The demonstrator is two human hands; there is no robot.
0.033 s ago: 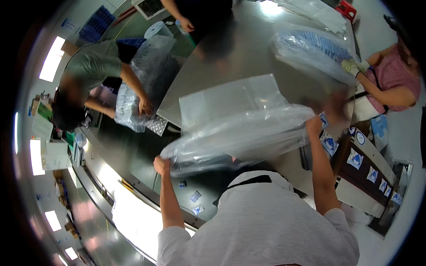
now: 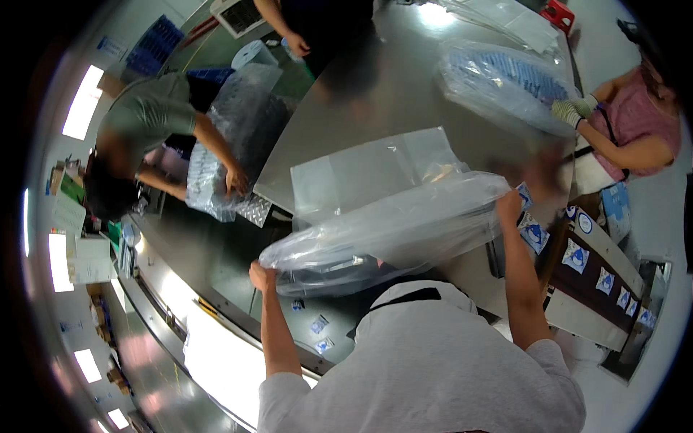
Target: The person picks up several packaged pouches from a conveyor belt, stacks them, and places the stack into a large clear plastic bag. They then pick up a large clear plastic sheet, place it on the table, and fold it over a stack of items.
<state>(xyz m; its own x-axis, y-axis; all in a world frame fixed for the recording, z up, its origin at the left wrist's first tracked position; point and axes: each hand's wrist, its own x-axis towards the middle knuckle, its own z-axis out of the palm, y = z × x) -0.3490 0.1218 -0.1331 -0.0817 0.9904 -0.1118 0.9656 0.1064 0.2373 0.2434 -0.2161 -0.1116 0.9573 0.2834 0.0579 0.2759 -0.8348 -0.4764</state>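
Observation:
A large clear plastic bag (image 2: 375,224) is stretched crosswise between my two hands, its near side sagging in loose folds. My left hand (image 2: 263,276) is closed on the bag's left end. Its right end is gripped in my right hand (image 2: 509,205), held farther from me than the left. Beyond the bag, a flat clear plastic sheet or bag (image 2: 368,166) lies on the metal table (image 2: 361,86); the held bag covers its near part. Small blue-and-white packets (image 2: 320,324) lie on the dark surface below my left hand.
On the right, a dark conveyor belt (image 2: 588,278) carries several blue-and-white packets. A gloved person (image 2: 621,130) handles a filled clear bag (image 2: 498,79) at the table's far right. Another person (image 2: 155,119) grips a filled bag (image 2: 231,137) at left. A third person (image 2: 328,29) stands beyond.
The near side of the bag hangs slightly lower and looser. Both hands keep their hold on its ends. The rest of the scene has barely shifted.

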